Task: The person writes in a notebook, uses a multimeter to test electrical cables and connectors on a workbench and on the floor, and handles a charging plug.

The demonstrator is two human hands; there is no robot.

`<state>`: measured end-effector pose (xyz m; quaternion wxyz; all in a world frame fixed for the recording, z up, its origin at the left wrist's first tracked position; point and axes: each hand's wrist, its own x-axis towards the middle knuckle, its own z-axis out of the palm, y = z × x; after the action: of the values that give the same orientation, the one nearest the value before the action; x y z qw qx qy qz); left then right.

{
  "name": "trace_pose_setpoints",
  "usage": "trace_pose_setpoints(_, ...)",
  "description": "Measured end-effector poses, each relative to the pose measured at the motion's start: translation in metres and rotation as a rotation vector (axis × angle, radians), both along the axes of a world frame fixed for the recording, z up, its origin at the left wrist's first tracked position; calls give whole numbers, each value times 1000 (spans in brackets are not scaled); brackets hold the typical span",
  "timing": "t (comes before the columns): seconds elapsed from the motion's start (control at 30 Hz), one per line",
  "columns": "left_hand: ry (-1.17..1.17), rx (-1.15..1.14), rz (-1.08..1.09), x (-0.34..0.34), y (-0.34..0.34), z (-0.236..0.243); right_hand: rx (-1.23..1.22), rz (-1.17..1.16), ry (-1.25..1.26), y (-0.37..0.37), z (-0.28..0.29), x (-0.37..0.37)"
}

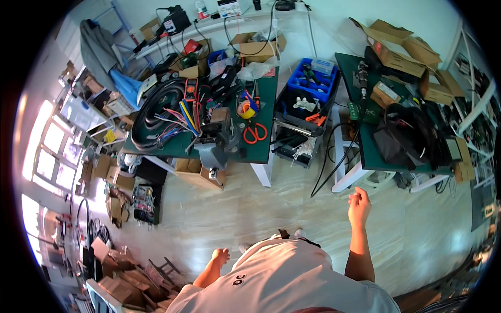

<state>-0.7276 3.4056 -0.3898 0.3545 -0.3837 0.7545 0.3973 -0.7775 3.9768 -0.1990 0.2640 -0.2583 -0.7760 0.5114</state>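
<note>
Standing over pale wood-plank floor [250, 208], both hands free and away from the benches. Right hand [359, 204] raised, fingers loosely curled, holding nothing; nearest thing a black cable [334, 167] trailing to the floor from the right green-topped table [365, 156]. Left hand [220, 256] low by the white shirt [282, 281], fingers curled in, empty. Ahead: left green workbench [261, 151] crowded with a grey metal bench vise [211, 151] at its front edge, orange-handled scissors [254, 133], coiled black hose [151, 112] and coloured wires. Between the tables, a dark trolley carrying a blue plastic crate [313, 81]. Black bag [407, 133] slumped on the right table, cardboard boxes [402, 52] behind. Lower-left clutter of cardboard blurred and bent by the lens rim, hard to make out
</note>
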Motion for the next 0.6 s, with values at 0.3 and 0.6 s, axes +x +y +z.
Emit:
trace_pose_setpoints(0.3,322,41,19,-20,114,78,-64,67,-9,53,20,-34)
trace_pose_setpoints(0.6,-48,34,196,58,83,28,-74,119,57,61,41,-59)
